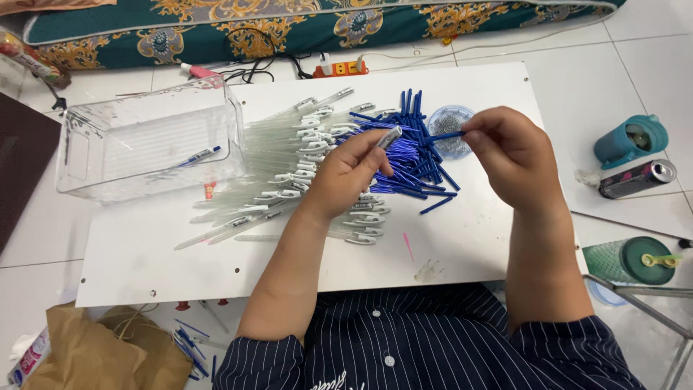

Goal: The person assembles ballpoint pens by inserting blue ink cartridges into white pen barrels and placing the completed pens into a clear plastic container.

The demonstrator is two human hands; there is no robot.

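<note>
1. Blue pen refill (446, 135) sat pinched in right hand (509, 155), above a small round dish (451, 130).
2. Left hand (354, 173) gripped a clear pen barrel (388, 137) over the white worktop (462, 245).

Both forearms reach from the near edge toward the far side, bare below dark striped sleeves. The left hand (351, 172) sits left of centre, fingers curled, thumb and forefinger pinched together at its far tip. The right hand (510, 153) is raised to its right, knuckles up, fingertips pinched and pointing left.
</note>
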